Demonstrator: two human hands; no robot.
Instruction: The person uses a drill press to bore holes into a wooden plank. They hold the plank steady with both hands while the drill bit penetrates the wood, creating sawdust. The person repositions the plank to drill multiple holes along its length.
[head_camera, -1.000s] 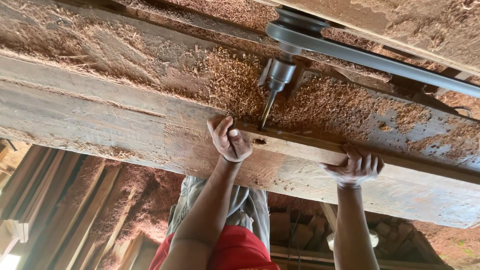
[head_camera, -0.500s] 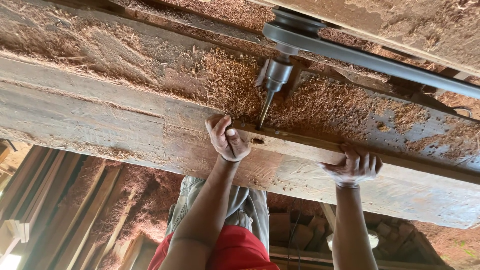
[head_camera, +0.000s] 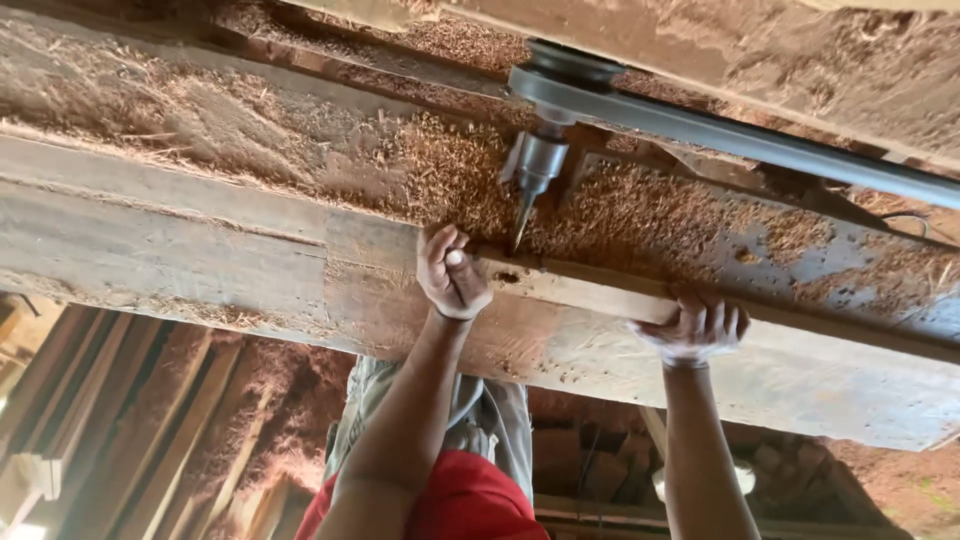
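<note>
Scene: a woodworking bench (head_camera: 180, 240) thick with reddish sawdust and shavings (head_camera: 450, 170), seen from the worker's head camera.
Landmark: a belt-driven drill bit (head_camera: 520, 228) in a metal chuck (head_camera: 537, 160), its tip meeting the wood among the shavings.
Workpiece: a long narrow wooden strip (head_camera: 600, 285) lies along the bench edge, running from just under the drill bit out to the far side of it; a bored hole (head_camera: 507, 277) shows in the strip right beside the bit.
Left hand: the left hand (head_camera: 452, 272) is clenched over the end of the strip, immediately beside the drill bit, thumbnail up, knuckles pressed against the bench.
Right hand: the right hand (head_camera: 693, 328) grasps the same strip well along from the drill bit, fingers curled over its upper edge, palm beneath.
Drive: a grey belt (head_camera: 760, 145) runs from the pulley (head_camera: 560, 68) above the chuck off to the side away from the left hand.
Worker: forearms reach up to the strip; a red garment (head_camera: 470, 500) and grey trousers (head_camera: 500, 410) show below the drill bit.
Surroundings: planks (head_camera: 130, 420) lean on the floor, low and far from the drill bit on the left hand's side, amid heaped sawdust.
</note>
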